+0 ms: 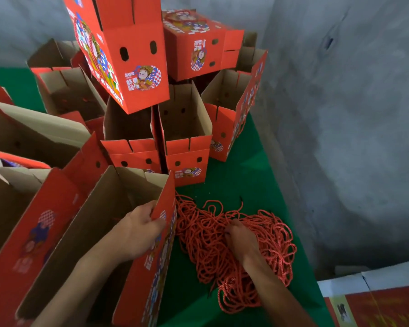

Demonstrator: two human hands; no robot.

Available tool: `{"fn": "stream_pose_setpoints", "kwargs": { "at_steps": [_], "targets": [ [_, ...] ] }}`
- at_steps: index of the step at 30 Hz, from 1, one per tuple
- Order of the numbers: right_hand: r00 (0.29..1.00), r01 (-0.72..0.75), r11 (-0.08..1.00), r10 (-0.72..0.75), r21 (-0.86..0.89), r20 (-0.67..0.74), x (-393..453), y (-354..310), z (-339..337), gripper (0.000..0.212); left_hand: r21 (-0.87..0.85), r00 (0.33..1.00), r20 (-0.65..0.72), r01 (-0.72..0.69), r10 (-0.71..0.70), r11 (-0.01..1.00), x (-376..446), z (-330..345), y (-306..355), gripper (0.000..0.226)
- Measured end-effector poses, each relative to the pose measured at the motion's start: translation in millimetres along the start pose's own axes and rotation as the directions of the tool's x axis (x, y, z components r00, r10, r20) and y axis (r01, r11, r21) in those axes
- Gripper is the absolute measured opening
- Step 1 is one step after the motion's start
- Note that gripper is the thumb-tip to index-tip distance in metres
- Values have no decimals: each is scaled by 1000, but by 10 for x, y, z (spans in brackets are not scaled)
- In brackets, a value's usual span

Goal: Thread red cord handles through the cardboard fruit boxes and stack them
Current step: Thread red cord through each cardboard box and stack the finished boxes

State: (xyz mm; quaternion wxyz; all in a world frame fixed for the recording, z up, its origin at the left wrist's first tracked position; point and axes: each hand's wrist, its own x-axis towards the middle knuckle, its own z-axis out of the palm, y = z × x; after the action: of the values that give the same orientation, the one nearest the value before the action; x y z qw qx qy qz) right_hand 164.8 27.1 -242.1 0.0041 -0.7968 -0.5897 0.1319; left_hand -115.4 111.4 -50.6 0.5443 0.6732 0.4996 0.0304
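Note:
An open red cardboard fruit box (99, 232) stands in front of me, brown inside, printed outside. My left hand (139, 232) grips the top edge of its right wall, thumb inside and fingers outside. To the right, a tangled pile of red cords (269, 244) lies on the green table. My right hand (240, 239) rests on top of that pile with its fingers curled down into the cords; I cannot tell whether it pinches one.
Several open red boxes (184, 138) stand in rows behind, and two more (128, 55) are stacked on top of them. The green table (246, 175) ends at a grey wall on the right. A flat white and red carton (376, 298) lies at the lower right.

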Motion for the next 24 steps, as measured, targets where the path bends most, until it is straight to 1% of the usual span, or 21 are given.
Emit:
{"fn": "stream_pose_setpoints", "kwargs": {
  "at_steps": [2, 4, 6, 7, 8, 9, 10, 11, 12, 13, 14, 15, 17, 18, 19, 20, 23, 24],
  "targets": [
    [1000, -2, 999, 3, -48, 11, 28, 6, 8, 26, -114, 999, 39, 41, -37, 993, -41, -33, -23, 28],
    [1000, -24, 996, 23, -88, -13, 9, 9, 9, 27, -188, 993, 72, 101, -89, 977, -75, -72, -28, 28],
    [996, -36, 994, 26, -107, -86, -59, 6, -35, 27, -206, 988, 75, 147, -134, 967, -52, -37, -59, 21],
    [990, -23, 995, 9, -97, -144, -95, -10, -69, 25, -245, 991, 103, 104, -81, 964, -107, -27, -192, 27],
    [979, 9, 998, -22, -63, -202, -128, -52, -115, 21, -388, 988, 84, 151, -128, 909, -58, 18, -281, 36],
    [964, 56, 998, -47, 25, -260, -164, -117, -188, 15, -383, 981, 64, 195, -185, 903, 34, 45, -290, 43],
    [958, 98, 976, -39, 194, -284, -213, -213, -298, 12, -376, 975, 47, 220, -218, 900, 119, 56, -256, 47],
    [964, 129, 910, -22, 394, -264, -266, -341, -408, 13, -421, 971, 44, 230, -234, 877, 190, 44, -251, 49],
    [981, 127, 818, -21, 562, -191, -329, -482, -495, 13, -493, 959, 25, 258, -282, 831, 248, 44, -258, 49],
    [991, 118, 721, -43, 683, -126, -384, -653, -546, 12, -534, 952, 32, 274, -305, 800, 293, 33, -266, 48],
    [994, 110, 658, -59, 745, -94, -435, -822, -551, 11, -504, 945, 72, 309, -318, 806, 354, 36, -224, 46],
    [994, 105, 588, -70, 802, -78, -465, -980, -523, 11, -526, 920, 82, 366, -383, 767, 355, 38, -156, 45],
    [998, 36, 427, -56, 904, -13, -472, -1255, -483, 18, -624, 904, 65, 367, -422, 690, 290, 31, -103, 45],
    [998, -11, 371, -52, 929, 33, -463, -1347, -474, 22, -663, 915, 87, 348, -393, 663, 247, 43, -90, 48],
    [997, -39, 338, -47, 940, 58, -448, -1412, -472, 24, -688, 926, 103, 331, -364, 647, 204, 50, -90, 53],
    [998, -39, 336, -32, 941, 53, -439, -1454, -487, 25, -708, 933, 117, 320, -342, 630, 187, 51, -89, 55],
    [1000, 8, 318, 2, 948, -9, -407, -1490, -507, 23, -735, 936, 141, 316, -321, 600, 132, 54, -52, 56],
    [1000, 21, 328, 5, 944, -24, -399, -1497, -509, 22, -740, 935, 158, 325, -318, 589, 121, 46, -42, 56]
  ]
}}
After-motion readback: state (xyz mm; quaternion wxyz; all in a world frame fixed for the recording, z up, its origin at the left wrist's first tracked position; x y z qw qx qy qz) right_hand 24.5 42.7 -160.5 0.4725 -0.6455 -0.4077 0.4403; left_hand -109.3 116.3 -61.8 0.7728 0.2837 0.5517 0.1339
